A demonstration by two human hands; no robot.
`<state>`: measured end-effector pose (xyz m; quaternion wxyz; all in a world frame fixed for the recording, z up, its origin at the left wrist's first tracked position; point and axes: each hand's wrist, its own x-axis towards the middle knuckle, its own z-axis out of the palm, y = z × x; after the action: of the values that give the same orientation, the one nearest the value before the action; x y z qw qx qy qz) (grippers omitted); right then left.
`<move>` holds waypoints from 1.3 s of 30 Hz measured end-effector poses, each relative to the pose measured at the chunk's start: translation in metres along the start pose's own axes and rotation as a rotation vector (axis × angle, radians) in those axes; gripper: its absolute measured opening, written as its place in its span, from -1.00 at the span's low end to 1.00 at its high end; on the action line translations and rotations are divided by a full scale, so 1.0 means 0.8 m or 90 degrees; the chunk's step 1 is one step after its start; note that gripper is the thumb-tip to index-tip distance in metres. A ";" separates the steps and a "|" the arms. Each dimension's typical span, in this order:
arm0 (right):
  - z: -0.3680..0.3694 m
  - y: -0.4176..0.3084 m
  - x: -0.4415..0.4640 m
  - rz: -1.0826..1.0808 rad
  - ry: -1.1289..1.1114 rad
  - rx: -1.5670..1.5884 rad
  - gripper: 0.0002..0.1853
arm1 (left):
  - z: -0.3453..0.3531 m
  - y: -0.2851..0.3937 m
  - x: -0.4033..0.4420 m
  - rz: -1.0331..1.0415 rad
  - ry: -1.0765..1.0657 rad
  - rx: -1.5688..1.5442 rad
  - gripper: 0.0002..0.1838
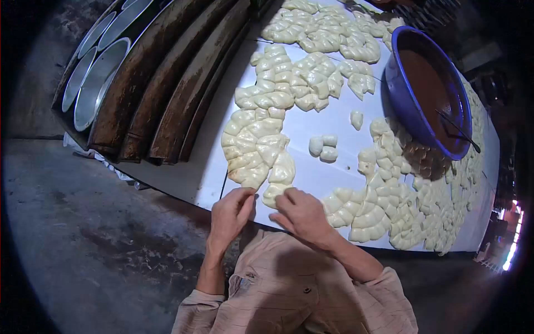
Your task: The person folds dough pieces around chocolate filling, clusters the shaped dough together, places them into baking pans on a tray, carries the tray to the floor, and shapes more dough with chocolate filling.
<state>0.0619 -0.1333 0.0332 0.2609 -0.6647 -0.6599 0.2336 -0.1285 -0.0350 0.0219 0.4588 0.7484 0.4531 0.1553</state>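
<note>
My left hand (232,216) is at the table's front edge, its thumb and fingers pinched on the lower edge of a sheet of pale, glossy dough pieces (253,142). A little to its right, my right hand (303,216) has its fingers curled over a dough piece (274,195) at the end of the same sheet. The fingertips of both hands are partly hidden against the dough. A few small dough pieces (322,148) lie apart on the white tabletop (311,178), ahead of my right hand.
A blue basin (396,92) of brown filling (425,83) stands at the right, a thin utensil handle (459,131) over its rim. More dough (384,206) spreads around it. Long dark trays (178,94) and oval metal tins (100,83) sit at the left.
</note>
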 end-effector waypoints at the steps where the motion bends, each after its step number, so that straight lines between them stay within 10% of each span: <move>1: 0.015 0.004 0.001 -0.025 0.016 -0.031 -0.75 | 0.000 0.003 0.001 0.056 -0.012 0.054 -0.73; 5: 0.027 0.024 -0.007 -0.055 0.094 0.101 -0.71 | 0.010 0.031 0.018 0.245 -0.061 0.219 -0.64; 8: -0.013 0.025 -0.022 0.381 0.034 0.495 -0.73 | 0.026 0.036 0.037 0.326 -0.105 0.251 -0.62; 11: -0.031 0.035 -0.023 0.469 0.179 0.755 -0.74 | 0.043 0.037 0.048 0.381 -0.099 0.205 -0.65; 15: -0.042 0.027 -0.011 0.194 0.093 0.234 -0.56 | 0.060 0.025 0.054 0.376 -0.082 0.199 -0.68; 27: -0.043 0.031 -0.012 0.389 0.023 0.697 -0.75 | 0.059 0.057 0.052 0.349 -0.139 0.152 -0.06; 33: -0.035 0.044 -0.021 0.283 0.047 0.412 -0.76 | 0.072 0.039 0.051 0.394 -0.090 0.216 -0.62; 39: -0.062 0.042 -0.034 0.430 0.006 0.748 -0.82 | 0.079 0.041 0.032 0.401 -0.010 0.212 -0.75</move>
<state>0.1192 -0.1623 0.0475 0.4947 -0.5829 -0.1782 0.6195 -0.0558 -0.0540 0.0107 0.2633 0.9171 0.2155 0.2076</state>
